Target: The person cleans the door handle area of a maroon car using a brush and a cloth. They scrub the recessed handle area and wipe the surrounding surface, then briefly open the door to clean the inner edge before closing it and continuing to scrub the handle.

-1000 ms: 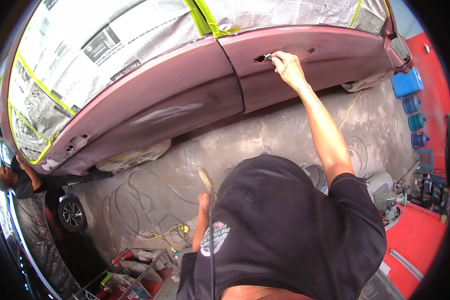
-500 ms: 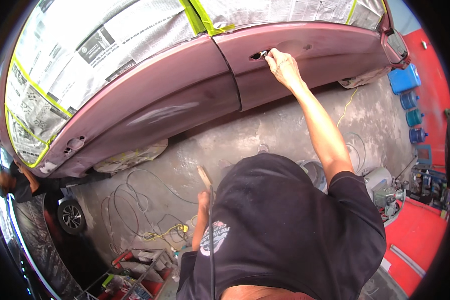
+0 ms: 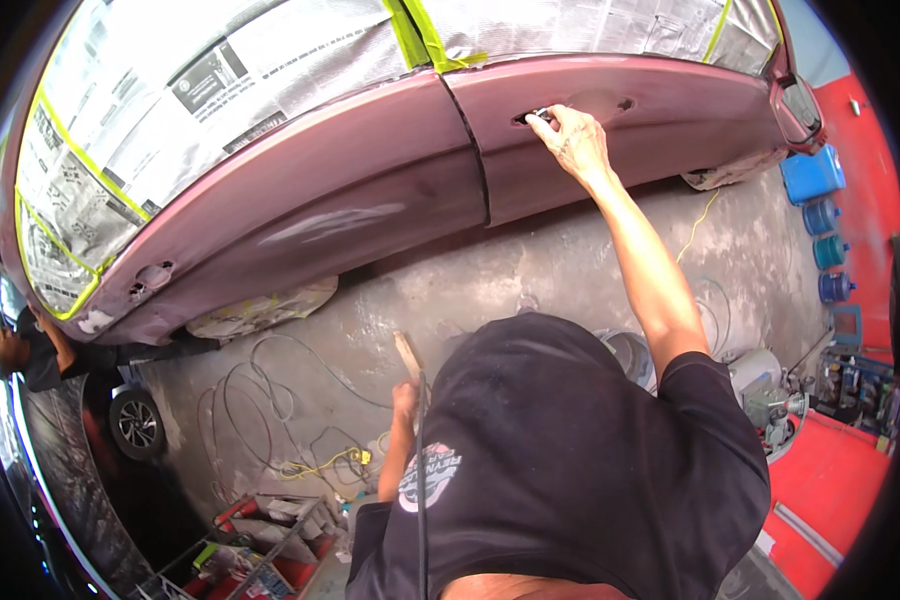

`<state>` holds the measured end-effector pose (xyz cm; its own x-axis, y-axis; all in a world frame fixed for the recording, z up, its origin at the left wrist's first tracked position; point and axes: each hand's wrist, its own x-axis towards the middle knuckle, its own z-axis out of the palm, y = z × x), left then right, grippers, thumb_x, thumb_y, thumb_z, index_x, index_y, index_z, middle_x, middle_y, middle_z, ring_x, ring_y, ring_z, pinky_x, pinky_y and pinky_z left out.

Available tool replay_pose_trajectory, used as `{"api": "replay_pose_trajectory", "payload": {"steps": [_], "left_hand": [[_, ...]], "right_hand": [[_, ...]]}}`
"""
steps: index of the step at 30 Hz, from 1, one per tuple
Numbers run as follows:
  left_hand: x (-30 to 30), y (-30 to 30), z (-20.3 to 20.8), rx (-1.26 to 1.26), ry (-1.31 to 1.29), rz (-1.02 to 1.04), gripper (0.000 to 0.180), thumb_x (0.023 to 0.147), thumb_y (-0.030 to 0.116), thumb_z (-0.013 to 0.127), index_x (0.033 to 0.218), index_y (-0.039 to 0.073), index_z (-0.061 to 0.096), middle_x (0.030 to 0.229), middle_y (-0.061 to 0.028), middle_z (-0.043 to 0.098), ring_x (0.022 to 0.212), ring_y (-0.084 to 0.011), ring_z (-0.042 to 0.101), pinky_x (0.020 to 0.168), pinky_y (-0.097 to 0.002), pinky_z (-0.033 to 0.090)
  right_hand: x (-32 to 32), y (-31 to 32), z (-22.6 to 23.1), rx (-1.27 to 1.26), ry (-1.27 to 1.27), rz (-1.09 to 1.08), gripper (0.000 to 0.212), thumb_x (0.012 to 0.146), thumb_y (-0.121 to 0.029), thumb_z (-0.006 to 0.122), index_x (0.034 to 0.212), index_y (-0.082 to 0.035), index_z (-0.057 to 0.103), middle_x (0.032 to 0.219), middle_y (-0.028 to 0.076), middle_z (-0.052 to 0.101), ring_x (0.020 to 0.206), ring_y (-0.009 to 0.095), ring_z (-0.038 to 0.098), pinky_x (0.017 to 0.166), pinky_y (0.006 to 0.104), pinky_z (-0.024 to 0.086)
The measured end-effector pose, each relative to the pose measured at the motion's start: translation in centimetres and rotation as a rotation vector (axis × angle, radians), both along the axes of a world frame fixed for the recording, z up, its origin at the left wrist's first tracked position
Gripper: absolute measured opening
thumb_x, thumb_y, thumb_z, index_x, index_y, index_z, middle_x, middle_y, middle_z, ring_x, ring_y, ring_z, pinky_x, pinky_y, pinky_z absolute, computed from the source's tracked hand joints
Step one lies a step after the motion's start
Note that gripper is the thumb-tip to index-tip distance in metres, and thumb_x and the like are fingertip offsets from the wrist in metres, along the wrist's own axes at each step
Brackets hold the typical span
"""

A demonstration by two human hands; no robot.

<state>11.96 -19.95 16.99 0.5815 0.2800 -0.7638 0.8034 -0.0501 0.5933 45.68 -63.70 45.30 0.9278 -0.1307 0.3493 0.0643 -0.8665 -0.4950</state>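
With its windows papered over, a dull reddish-pink car (image 3: 370, 190) stretches across the top. My right hand (image 3: 576, 143) reaches up to the front door (image 3: 670, 110), thumb and fingers closed at the dark handle opening (image 3: 520, 120). Something small, dark and whitish shows at the fingertips; its kind I cannot make out. Low beside my body, my left hand (image 3: 404, 397) is wrapped round a pale, flat, wood-coloured piece (image 3: 407, 353) that points up and away. A dark hose (image 3: 422, 500) runs along my left side.
Loose hoses and a yellow cord (image 3: 320, 465) lie on the concrete floor. A cluttered rack (image 3: 260, 545) stands lower left, near another person (image 3: 40, 350). Blue water containers (image 3: 815, 175) line the right wall; a compressor-like machine (image 3: 770, 400) sits below them.
The view has shifted slightly, so the car sits a little lower and further right. My right hand stays at the handle opening, its fingers slightly repositioned; the left still holds the wood-coloured piece.
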Motion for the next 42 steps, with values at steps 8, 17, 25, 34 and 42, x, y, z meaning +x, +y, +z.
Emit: {"api": "replay_pose_trajectory", "payload": {"steps": [8,17,25,34,42], "left_hand": [[0.4,0.0,-0.3,-0.032,0.049,0.055,0.018,0.092,0.016,0.064,0.077,0.007,0.062,0.059,0.0012,0.048,0.045,-0.0111,0.04,0.041,-0.0312,0.029],[-0.8,-0.3,-0.9,0.011,0.036,0.001,0.017,0.093,0.016,0.062,0.083,0.003,0.066,0.063,-0.0019,0.053,0.048,-0.0129,0.044,0.041,-0.0321,0.031],[-0.1,0.2,-0.4,-0.023,0.072,0.047,0.018,0.092,0.017,0.065,0.086,0.0,0.067,0.064,-0.0027,0.053,0.049,-0.0137,0.044,0.042,-0.0325,0.034],[0.1,0.1,-1.0,-0.016,0.071,0.062,0.017,0.092,0.017,0.066,0.083,0.003,0.067,0.059,0.0005,0.048,0.046,-0.0113,0.04,0.041,-0.03,0.029],[0.5,-0.3,-0.2,0.008,0.052,0.005,0.021,0.092,0.021,0.064,0.086,0.002,0.07,0.064,-0.0002,0.052,0.05,-0.0123,0.043,0.043,-0.0304,0.032]], "right_hand": [[1.0,-1.1,-0.5,0.221,0.109,0.038,0.033,0.092,-0.034,0.069,0.1,-0.003,0.072,0.084,0.016,0.071,0.078,0.029,0.069,0.071,0.041,0.052],[0.6,-1.5,-2.0,0.228,-0.034,0.064,0.029,0.092,-0.027,0.069,0.107,-0.002,0.072,0.073,0.011,0.068,0.065,0.016,0.062,0.065,0.0322,0.05],[0.6,0.0,-1.7,0.103,-0.065,-0.025,0.028,0.091,-0.032,0.07,0.093,-0.004,0.071,0.082,0.015,0.07,0.075,0.034,0.069,0.071,0.0442,0.053],[1.5,-0.4,-2.6,-0.043,-0.113,-0.011,0.029,0.094,-0.031,0.066,0.096,-0.002,0.07,0.084,0.018,0.068,0.079,0.037,0.066,0.072,0.0457,0.051],[0.7,-0.2,-1.7,-0.014,-0.099,0.048,0.026,0.097,-0.026,0.062,0.098,-0.001,0.069,0.089,0.019,0.067,0.084,0.04,0.065,0.075,0.0476,0.051]]}}
